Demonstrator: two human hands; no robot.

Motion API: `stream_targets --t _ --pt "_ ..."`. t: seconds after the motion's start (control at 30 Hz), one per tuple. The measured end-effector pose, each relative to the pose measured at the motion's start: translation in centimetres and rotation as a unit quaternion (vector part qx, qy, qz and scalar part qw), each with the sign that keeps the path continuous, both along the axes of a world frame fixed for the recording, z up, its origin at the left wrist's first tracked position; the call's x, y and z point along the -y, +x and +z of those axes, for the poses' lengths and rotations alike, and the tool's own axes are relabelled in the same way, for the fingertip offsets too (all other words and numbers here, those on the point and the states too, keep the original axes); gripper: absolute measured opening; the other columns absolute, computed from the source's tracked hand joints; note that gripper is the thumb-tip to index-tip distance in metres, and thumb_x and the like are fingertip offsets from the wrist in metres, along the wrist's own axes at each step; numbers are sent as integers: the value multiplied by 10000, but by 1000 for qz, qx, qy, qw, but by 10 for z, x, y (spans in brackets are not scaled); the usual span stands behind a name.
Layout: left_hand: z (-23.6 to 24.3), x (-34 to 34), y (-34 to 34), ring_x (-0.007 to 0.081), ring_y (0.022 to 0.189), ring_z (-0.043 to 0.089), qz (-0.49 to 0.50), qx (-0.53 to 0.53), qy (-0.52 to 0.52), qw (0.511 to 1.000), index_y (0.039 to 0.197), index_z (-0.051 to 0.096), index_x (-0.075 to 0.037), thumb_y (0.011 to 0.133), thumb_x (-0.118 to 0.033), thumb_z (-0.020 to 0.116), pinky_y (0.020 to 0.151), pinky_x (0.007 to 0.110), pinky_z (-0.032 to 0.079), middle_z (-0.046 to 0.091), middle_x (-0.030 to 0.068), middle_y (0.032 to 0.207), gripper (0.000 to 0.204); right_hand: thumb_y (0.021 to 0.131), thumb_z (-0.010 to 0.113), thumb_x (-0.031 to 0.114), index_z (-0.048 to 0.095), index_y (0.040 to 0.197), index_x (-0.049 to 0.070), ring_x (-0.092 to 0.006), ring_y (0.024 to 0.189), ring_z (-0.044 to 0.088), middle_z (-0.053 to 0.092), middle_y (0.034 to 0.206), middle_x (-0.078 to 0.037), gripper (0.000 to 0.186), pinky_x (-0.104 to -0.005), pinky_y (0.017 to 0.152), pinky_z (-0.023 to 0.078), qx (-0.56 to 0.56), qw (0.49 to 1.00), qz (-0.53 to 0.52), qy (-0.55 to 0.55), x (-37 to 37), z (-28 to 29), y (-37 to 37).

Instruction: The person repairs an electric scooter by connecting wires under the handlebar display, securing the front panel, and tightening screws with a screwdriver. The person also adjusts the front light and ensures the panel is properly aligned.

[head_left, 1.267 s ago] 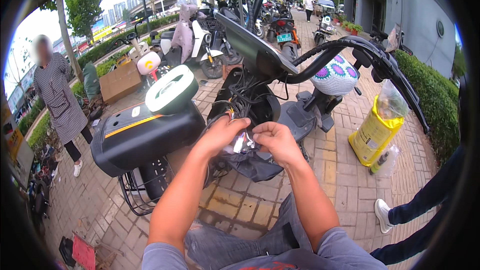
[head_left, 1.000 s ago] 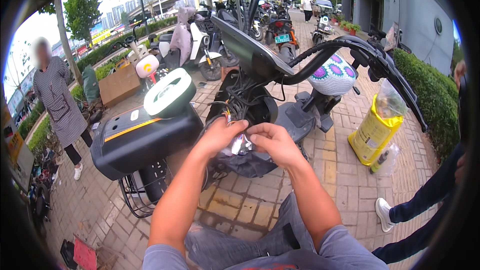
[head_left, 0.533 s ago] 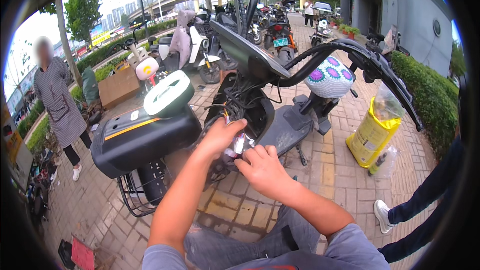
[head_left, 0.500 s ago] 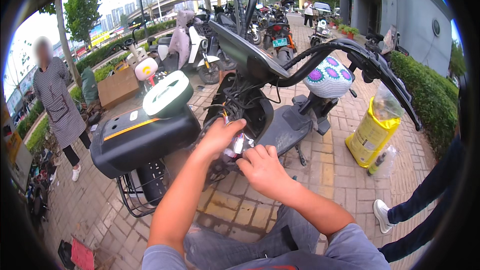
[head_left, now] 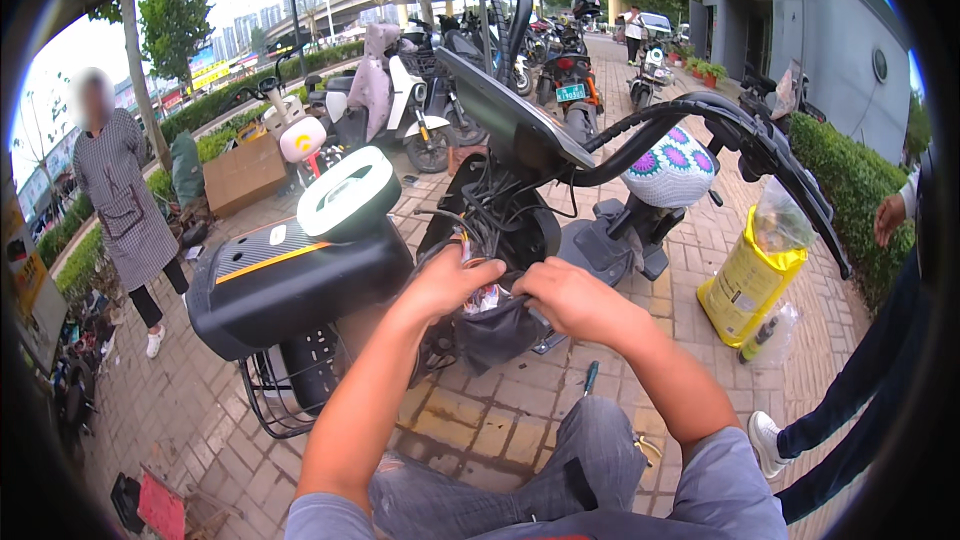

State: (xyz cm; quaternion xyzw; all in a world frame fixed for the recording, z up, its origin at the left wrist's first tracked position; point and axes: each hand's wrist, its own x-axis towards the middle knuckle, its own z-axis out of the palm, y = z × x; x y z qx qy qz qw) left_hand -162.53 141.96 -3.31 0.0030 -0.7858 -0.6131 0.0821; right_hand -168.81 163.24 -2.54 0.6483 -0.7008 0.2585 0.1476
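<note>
The right hand [head_left: 572, 295] pinches a black fabric pouch [head_left: 495, 337] of white connectors [head_left: 487, 297], mouth toward twelve o'clock; the left hand [head_left: 445, 283] grips unclearly.

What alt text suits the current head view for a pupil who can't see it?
A person's left hand touches wires on an open-fronted scooter; the right hand is at a dark pouch. Right, a yellow sack stands on paving; parked scooters stand farther off.

Cables [head_left: 497, 202] blocking ahead, tilted panel [head_left: 512, 106] overhanging them, black casing [head_left: 305, 290] at left, gap between forearms [head_left: 362, 400] over paving [head_left: 525, 392]
</note>
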Motion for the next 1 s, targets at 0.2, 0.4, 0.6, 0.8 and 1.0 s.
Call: stream_targets --t 0.2,0.4,0.6,0.8,1.0 --pt "3 -4 -1 101 827 606 -42 -22 38 998 1059 616 25 865 -178 663 734 263 490 662 65 959 284 778 584 -17 578 976 2 -414 841 605 619 880 -205 199 -464 724 493 83 989 -88 -82 34 -4 -3" --pt "3 9 3 106 814 613 3 46 106 993 1091 603 20 850 -156 673 723 263 497 658 58 961 307 835 552 33 512 952 -22 -460 816 599 612 888 -262 135 -503 702 490 182 960 -171 -124 44 -19 19" --pt "10 5 3 117 787 636 25 52 132 989 970 608 -30 821 -183 700 710 267 518 670 63 907 232 824 521 44 537 882 -19 -427 739 638 619 798 -216 87 -482 646 529 42 956 -282 -65 51 -20 25" --pt "8 9 0 143 785 660 0 68 200 977 986 623 -26 825 -216 698 710 293 540 684 70 920 260 823 495 38 548 909 -2 -403 706 650 637 817 -197 108 -468 634 544 30 954 -297 -30 58 -20 11" --pt "16 5 4 163 810 673 2 73 280 957 1027 625 -13 838 -235 694 728 311 551 683 78 939 300 815 518 57 562 897 44 -371 655 649 630 809 -156 94 -447 576 538 -14 941 -296 -161 65 -33 2"
